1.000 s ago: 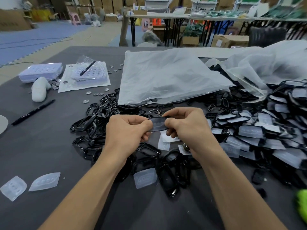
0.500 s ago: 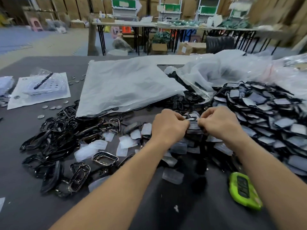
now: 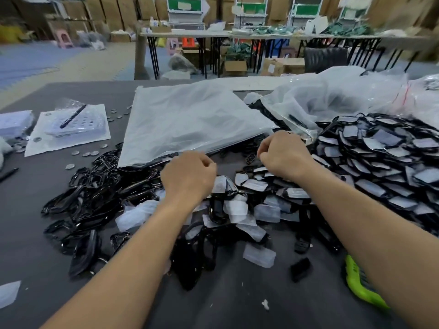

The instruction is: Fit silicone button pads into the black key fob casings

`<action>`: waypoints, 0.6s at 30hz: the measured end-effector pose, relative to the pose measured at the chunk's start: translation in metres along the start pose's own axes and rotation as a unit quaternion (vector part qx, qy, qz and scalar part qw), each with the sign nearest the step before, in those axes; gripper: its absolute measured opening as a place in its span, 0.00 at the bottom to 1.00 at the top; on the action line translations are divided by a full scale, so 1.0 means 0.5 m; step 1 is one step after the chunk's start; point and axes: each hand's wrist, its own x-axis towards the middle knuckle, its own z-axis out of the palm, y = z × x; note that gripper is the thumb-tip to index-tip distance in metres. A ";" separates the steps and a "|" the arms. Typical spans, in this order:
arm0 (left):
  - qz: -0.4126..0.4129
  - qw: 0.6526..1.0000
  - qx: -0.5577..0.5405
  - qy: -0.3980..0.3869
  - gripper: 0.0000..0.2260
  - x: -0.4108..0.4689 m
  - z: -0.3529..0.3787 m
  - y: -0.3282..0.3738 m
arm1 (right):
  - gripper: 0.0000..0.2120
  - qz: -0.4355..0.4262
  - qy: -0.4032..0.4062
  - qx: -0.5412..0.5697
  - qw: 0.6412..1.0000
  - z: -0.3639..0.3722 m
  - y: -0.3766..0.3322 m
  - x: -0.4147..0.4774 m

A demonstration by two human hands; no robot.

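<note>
A person's left hand (image 3: 188, 176) and right hand (image 3: 282, 155) hover apart over a dark grey table (image 3: 35, 233), fingers curled inward, nothing visible in them. Loose translucent silicone button pads (image 3: 237, 207) lie just below the knuckles. Empty glossy black key fob casings (image 3: 95, 186) heap left of the left fingers, and pad-filled casings (image 3: 380, 162) pile right of the right fingers.

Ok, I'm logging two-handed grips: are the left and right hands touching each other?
Apart. The head view shows the left hand and the right hand with dark table and black parts plainly visible in the gap between them.
</note>
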 end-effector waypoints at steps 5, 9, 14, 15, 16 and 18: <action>-0.041 0.998 0.031 -0.021 0.10 0.031 -0.056 -0.130 | 0.13 -0.062 -0.075 -0.053 0.994 0.060 -0.058 0.063; -0.013 0.999 0.037 -0.028 0.14 0.035 -0.078 -0.188 | 0.16 -0.088 -0.126 -0.016 0.988 0.103 -0.101 0.092; 0.009 0.998 0.051 -0.044 0.13 0.032 -0.083 -0.205 | 0.12 -0.128 -0.148 0.018 0.980 0.165 -0.178 0.093; 0.006 0.998 0.050 -0.042 0.13 0.032 -0.085 -0.208 | 0.13 -0.141 -0.151 0.004 0.978 0.175 -0.193 0.091; 0.004 0.998 0.052 -0.048 0.13 0.032 -0.088 -0.210 | 0.16 -0.152 -0.156 -0.012 0.976 0.184 -0.206 0.088; 0.000 0.996 0.062 -0.069 0.10 0.035 -0.094 -0.211 | 0.18 -0.171 -0.169 -0.036 0.970 0.192 -0.225 0.084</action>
